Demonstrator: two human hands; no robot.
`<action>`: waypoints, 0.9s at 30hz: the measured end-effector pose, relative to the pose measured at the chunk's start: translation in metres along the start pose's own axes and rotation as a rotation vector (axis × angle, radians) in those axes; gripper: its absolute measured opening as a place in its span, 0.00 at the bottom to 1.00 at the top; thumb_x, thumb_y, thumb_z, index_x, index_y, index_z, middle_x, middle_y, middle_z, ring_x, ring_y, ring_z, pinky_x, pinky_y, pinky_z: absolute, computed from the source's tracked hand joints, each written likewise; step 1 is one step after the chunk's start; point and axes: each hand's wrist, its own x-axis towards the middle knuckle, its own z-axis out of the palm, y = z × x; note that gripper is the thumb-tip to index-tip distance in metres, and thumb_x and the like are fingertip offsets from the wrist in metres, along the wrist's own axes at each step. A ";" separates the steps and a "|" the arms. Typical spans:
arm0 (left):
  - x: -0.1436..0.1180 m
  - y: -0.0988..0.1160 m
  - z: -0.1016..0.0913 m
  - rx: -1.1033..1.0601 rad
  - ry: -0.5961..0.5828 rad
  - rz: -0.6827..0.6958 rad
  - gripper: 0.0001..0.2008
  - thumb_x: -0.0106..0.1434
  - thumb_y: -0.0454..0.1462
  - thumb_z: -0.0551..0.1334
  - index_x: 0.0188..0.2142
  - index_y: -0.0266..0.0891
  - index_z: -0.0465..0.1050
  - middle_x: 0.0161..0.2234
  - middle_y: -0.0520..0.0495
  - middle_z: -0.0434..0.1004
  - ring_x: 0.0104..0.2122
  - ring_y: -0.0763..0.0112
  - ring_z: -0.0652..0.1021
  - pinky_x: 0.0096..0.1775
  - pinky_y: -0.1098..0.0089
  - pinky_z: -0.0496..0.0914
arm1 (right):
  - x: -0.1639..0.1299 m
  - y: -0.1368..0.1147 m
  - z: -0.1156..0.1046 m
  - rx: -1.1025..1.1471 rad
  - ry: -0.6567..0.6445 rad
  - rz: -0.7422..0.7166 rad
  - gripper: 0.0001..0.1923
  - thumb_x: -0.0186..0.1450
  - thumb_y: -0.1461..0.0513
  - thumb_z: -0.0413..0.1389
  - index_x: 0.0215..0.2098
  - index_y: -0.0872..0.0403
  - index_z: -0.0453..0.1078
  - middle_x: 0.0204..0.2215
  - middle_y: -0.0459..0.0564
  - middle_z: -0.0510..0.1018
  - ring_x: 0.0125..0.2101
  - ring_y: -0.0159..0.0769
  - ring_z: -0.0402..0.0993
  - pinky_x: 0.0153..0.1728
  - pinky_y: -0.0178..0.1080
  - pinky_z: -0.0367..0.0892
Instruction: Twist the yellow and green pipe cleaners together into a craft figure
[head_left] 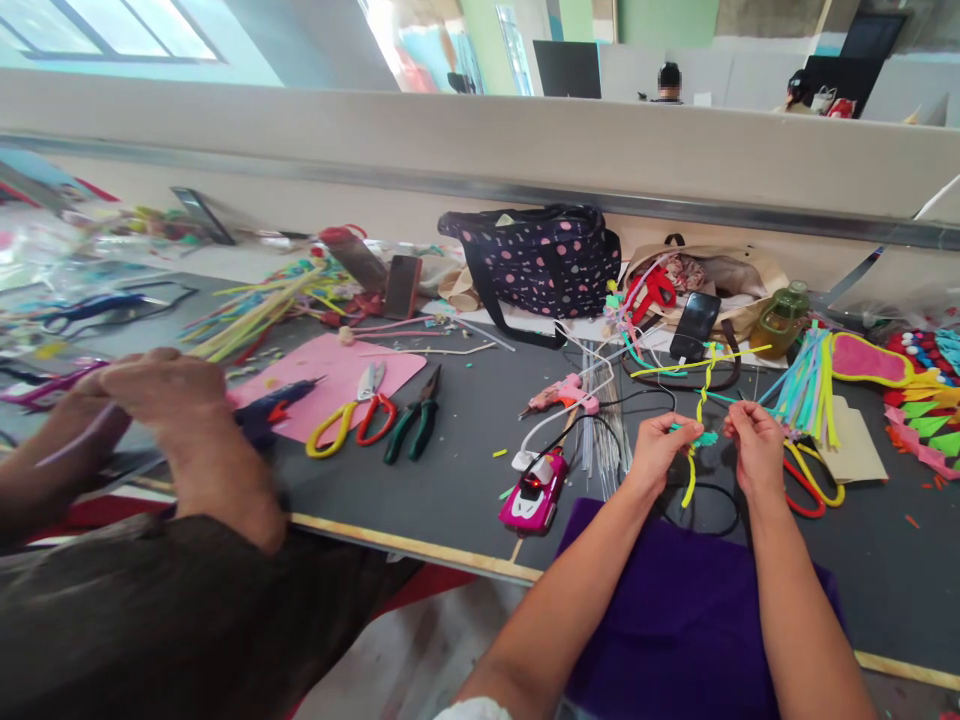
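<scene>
Purple felt sheet (675, 620) lay under my wrists. Left hand (660, 450) and right hand (757, 450) both pinched shut on the twisted yellow-teal pipe cleaners (701, 415) between them. Twist looked maybe half done; loose ends remained above.

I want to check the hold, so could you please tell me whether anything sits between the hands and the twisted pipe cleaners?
Nothing visible does: the left hand and right hand both pinch the twisted yellow and teal pipe cleaners directly, above the dark table.

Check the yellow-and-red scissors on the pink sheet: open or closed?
Closed: the scissors lie flat on the pink sheet, blades together, handles side by side.
</scene>
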 end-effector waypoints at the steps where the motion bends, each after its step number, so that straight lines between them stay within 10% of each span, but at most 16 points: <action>1: 0.000 0.000 0.000 0.007 0.003 0.007 0.14 0.42 0.43 0.73 0.23 0.34 0.77 0.18 0.50 0.72 0.17 0.79 0.67 0.22 0.75 0.61 | 0.000 0.000 -0.001 -0.004 -0.012 0.003 0.14 0.54 0.53 0.63 0.27 0.53 0.68 0.21 0.41 0.71 0.20 0.27 0.63 0.24 0.33 0.60; 27: -0.001 0.002 0.003 0.084 0.001 0.060 0.15 0.43 0.44 0.72 0.23 0.33 0.77 0.18 0.51 0.72 0.18 0.79 0.67 0.23 0.75 0.61 | -0.001 0.000 -0.001 -0.060 -0.070 0.051 0.17 0.55 0.51 0.61 0.36 0.54 0.70 0.24 0.45 0.74 0.22 0.28 0.67 0.24 0.32 0.63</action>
